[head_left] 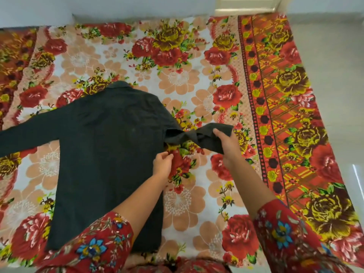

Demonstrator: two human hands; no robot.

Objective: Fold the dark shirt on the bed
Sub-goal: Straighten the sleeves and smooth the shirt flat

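Head view: the dark shirt [110, 144] lies flat on the bed [197, 56]. Its collar is at the far end, its hem is nearest the person, and one sleeve is spread out to the left. The right grip [226, 142] grasps the twisted sleeve [187, 134], raised off the bed. The left grip [162, 162] is curled at the shirt's side edge; whether it holds cloth cannot be told.

Bed [216, 196] under a red floral sheet [177, 56], dark shirt [108, 144] spread on it — collar toward far edge
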